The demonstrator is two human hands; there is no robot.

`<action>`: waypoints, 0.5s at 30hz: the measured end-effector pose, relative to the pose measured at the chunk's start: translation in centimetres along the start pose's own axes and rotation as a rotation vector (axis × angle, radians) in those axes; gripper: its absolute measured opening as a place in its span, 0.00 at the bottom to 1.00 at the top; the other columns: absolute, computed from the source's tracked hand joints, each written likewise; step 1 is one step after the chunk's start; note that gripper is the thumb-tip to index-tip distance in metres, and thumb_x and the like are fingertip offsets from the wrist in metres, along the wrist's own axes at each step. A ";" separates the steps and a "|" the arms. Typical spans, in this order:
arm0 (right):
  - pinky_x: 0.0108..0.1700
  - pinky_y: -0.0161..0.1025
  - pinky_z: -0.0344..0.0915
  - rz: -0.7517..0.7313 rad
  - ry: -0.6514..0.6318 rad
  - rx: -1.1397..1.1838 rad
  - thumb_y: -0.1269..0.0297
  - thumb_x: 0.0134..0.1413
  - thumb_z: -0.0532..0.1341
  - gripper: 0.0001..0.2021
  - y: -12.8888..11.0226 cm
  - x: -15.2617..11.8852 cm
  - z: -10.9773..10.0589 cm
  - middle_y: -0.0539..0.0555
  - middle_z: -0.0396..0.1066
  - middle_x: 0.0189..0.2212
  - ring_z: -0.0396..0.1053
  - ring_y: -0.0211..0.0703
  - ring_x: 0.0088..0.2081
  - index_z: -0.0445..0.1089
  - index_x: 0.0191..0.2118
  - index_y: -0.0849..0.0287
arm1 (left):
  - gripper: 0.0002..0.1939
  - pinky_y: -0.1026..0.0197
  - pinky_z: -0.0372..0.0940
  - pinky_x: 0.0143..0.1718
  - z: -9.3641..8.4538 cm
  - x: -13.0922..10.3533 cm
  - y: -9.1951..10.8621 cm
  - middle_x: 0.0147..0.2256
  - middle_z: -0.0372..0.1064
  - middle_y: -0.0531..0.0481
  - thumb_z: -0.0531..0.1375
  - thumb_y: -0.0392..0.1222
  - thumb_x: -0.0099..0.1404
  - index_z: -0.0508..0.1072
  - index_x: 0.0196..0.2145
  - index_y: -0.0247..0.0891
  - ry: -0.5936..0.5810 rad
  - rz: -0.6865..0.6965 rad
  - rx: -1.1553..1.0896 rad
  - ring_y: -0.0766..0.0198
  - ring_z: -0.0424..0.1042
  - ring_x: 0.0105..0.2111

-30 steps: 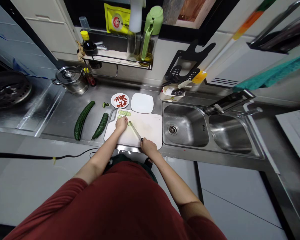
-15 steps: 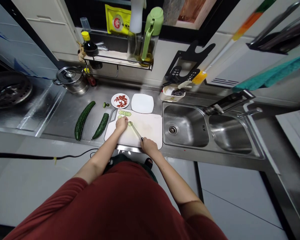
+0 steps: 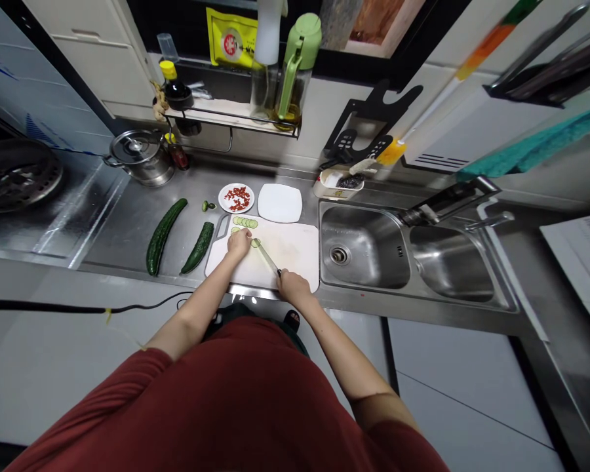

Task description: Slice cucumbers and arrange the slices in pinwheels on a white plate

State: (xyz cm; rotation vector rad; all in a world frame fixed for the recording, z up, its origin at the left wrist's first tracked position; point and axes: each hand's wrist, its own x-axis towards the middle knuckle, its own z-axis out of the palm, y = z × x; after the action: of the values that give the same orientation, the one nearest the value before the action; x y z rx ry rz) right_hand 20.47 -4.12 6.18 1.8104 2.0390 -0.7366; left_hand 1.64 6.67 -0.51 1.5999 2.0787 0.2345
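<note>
Hardly shifting since the earlier frame: right hand (image 3: 294, 288), grip closed around knife (image 3: 269, 258); left hand (image 3: 238, 244), grip unclear, hovering or resting over board (image 3: 295, 255); cucumber slice (image 3: 255, 243) lying at blade's far end; whole cucumber (image 3: 165, 237) lying leftward on bench (image 3: 120, 242).

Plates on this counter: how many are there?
2. The round plate, holding small red pieces, sits behind the left part of the cutting board. The squarish plate is just right of it, nearer the sink. Both show fully.
</note>
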 end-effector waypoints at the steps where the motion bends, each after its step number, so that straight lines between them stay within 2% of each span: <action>1: 0.44 0.43 0.65 -0.001 0.000 0.001 0.62 0.66 0.48 0.16 0.0 0.0 0.0 0.67 0.73 0.43 0.73 0.53 0.46 0.66 0.49 0.66 | 0.12 0.60 0.63 0.44 0.0 0.0 0.0 0.43 0.74 0.46 0.56 0.40 0.63 0.75 0.43 0.45 -0.001 0.001 0.001 0.56 0.71 0.46; 15: 0.45 0.43 0.64 0.003 -0.014 0.003 0.61 0.66 0.48 0.17 0.0 0.0 -0.2 0.68 0.73 0.44 0.72 0.53 0.47 0.66 0.50 0.66 | 0.11 0.60 0.63 0.44 0.2 0.1 -0.2 0.43 0.74 0.46 0.57 0.41 0.63 0.75 0.43 0.45 0.014 0.014 -0.008 0.57 0.71 0.47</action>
State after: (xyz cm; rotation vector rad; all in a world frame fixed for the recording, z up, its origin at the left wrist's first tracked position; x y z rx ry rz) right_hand 20.45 -4.04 6.35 1.8042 2.0274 -0.7499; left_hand 1.59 6.67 -0.76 1.6125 2.0757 0.2593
